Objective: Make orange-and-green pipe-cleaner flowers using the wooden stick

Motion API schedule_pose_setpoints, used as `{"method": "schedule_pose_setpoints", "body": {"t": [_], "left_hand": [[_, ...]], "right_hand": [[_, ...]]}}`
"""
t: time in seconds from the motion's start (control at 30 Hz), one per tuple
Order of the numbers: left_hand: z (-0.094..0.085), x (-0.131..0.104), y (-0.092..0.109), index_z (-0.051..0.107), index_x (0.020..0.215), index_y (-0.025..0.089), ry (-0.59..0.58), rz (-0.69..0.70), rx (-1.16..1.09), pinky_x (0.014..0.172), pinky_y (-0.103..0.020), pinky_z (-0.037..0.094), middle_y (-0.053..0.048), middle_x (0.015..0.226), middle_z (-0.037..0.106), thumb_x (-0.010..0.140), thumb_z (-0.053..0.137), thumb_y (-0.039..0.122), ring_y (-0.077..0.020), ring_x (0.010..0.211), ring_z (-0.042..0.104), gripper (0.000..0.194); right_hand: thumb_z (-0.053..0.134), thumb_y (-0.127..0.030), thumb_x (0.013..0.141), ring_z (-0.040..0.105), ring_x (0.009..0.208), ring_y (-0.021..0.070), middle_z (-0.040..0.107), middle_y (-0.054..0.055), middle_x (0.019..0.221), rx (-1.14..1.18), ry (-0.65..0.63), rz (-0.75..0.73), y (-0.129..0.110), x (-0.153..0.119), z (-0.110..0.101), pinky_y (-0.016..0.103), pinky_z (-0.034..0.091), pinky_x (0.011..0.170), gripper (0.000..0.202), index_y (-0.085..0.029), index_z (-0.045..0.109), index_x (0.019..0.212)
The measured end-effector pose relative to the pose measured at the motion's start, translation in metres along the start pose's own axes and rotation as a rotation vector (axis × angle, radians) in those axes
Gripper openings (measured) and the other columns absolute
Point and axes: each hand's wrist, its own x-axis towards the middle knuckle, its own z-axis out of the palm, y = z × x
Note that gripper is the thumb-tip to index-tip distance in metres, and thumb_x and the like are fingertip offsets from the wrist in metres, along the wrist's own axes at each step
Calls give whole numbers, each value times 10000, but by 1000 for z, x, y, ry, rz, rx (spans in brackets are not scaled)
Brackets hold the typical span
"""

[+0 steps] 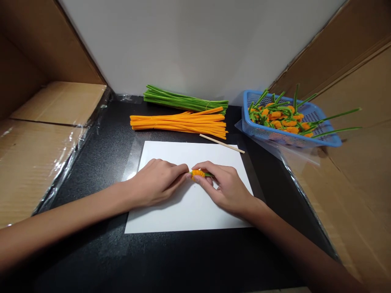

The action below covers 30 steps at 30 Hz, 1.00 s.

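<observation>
Over the white sheet [171, 217], a small orange pipe-cleaner coil [198, 173] with green at its ends is held between both hands. My right hand [227, 185] pinches the coil between thumb and fingers, and a green stem [209, 175] runs back under its fingers. At the coil's left end, the thumb and forefinger of my left hand [160, 179] are closed on a green tip, which is mostly hidden by the fingers.
Behind the sheet lie an orange pipe-cleaner bundle [177, 123] and a green bundle [183, 99]. A thin wooden stick [222, 143] crosses the sheet's far edge. At the right, a blue basket [328, 139] holds several orange-and-green pieces, some stems jutting past its rim. Cardboard walls [351, 162] flank the black table.
</observation>
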Motion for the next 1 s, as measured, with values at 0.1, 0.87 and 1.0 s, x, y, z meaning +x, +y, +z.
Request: {"method": "schedule_pose_setpoints", "body": {"t": [0.1, 0.87, 1.0], "left_hand": [[0, -1, 2, 633, 1033, 187, 56, -44, 6, 535, -250, 304, 2, 624, 614, 1003, 408, 341, -133, 495, 504, 275], [-1, -5, 19, 627, 963, 183, 39, -145, -281, 532, -234, 349, 24, 600, 623, 973, 484, 326, -115, 503, 536, 203], [3, -8, 22, 601, 955, 175, 35, -91, -243, 519, -236, 349, 16, 613, 620, 967, 466, 283, -117, 499, 534, 173]], "right_hand": [[556, -248, 934, 481, 518, 94, 566, -45, 625, -29, 15, 46, -1, 0, 2, 225, 371, 561, 161, -194, 651, 1053], [587, -202, 880, 628, 649, 134, 737, 14, 816, 37, 111, 179, -8, 2, 7, 238, 487, 616, 207, -199, 713, 1043], [587, -165, 865, 596, 563, 110, 738, 14, 792, -52, 186, 87, -9, -1, 10, 227, 496, 585, 212, -185, 703, 1042]]}}
